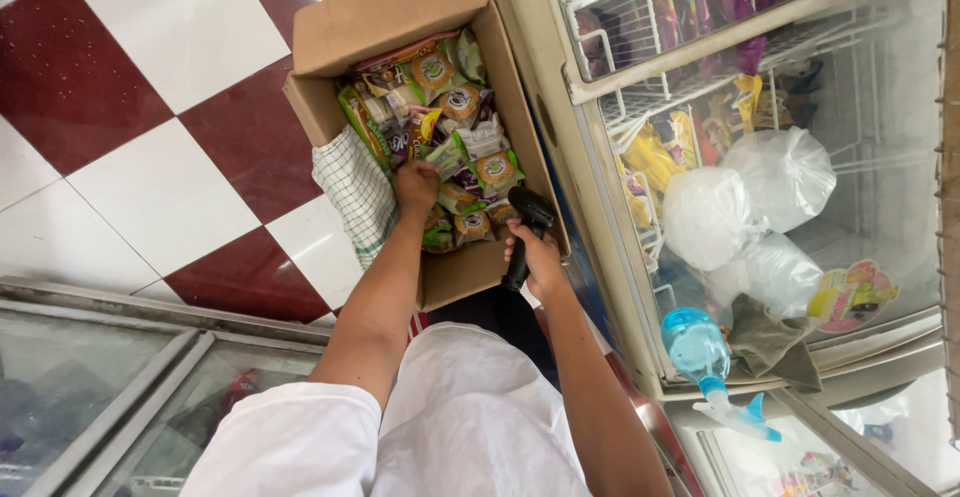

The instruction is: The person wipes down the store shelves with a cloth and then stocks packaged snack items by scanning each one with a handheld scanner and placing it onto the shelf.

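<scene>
Red and white floor tiles [160, 187] below, glass-topped freezers on both sides. Near: blue spray bottle [700, 352] and grey cloth [770, 342] lying on the right freezer's glass lid [900, 107]. Right hand [540, 257] wrapped tight round a black barcode scanner [527, 225], right at the cardboard box [400, 7] edge. Left hand [415, 185] reaching down into the box, fingers curled on snack packets [455, 122]. Box packed full of green and orange packets, checked cloth [355, 192] hanging over its left side. Farther: white bags [780, 172] inside the freezer. Open floor left of the box.
</scene>
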